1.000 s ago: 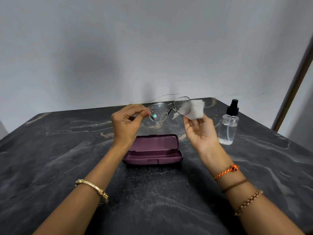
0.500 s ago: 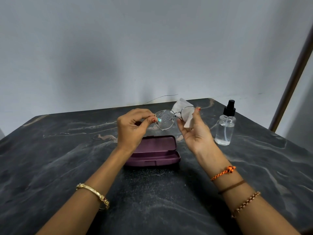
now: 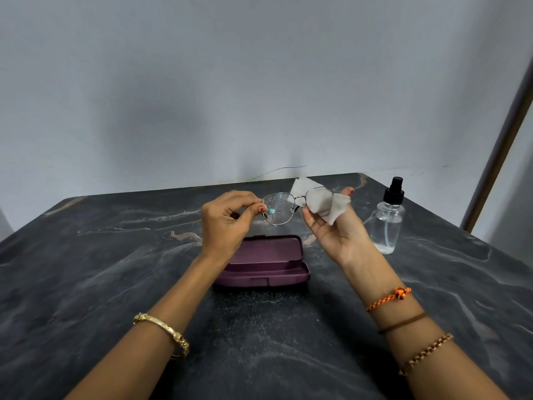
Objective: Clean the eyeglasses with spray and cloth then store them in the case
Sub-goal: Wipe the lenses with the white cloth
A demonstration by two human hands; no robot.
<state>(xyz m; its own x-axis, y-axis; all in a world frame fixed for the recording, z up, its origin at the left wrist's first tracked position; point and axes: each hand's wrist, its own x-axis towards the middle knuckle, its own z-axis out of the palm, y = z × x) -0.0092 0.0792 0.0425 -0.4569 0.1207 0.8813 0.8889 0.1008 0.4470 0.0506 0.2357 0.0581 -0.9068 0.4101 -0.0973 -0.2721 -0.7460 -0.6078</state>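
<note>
At centre frame, your left hand (image 3: pixel 227 219) pinches with thumb and forefinger; your right hand (image 3: pixel 336 229) is raised palm-up, fingers curled.

No readable text, label, brand or number is showing anywhere. The clear plastic spray bottle with a black pump top (image 3: pixel 387 223) at far right and the open purple hard-shell glasses case (image 3: pixel 264 261) are appearing unmarked, as far as this wide view allows.

Thin metal-framed eyeglasses (image 3: pixel 297 207) are hovering above the open purple case (image 3: pixel 264 262), one lens carrying droplets, the other lying against a pale cloth (image 3: pixel 321 202). The clear, black-capped spray bottle (image 3: pixel 388 220) is standing upright right of the case.
</note>
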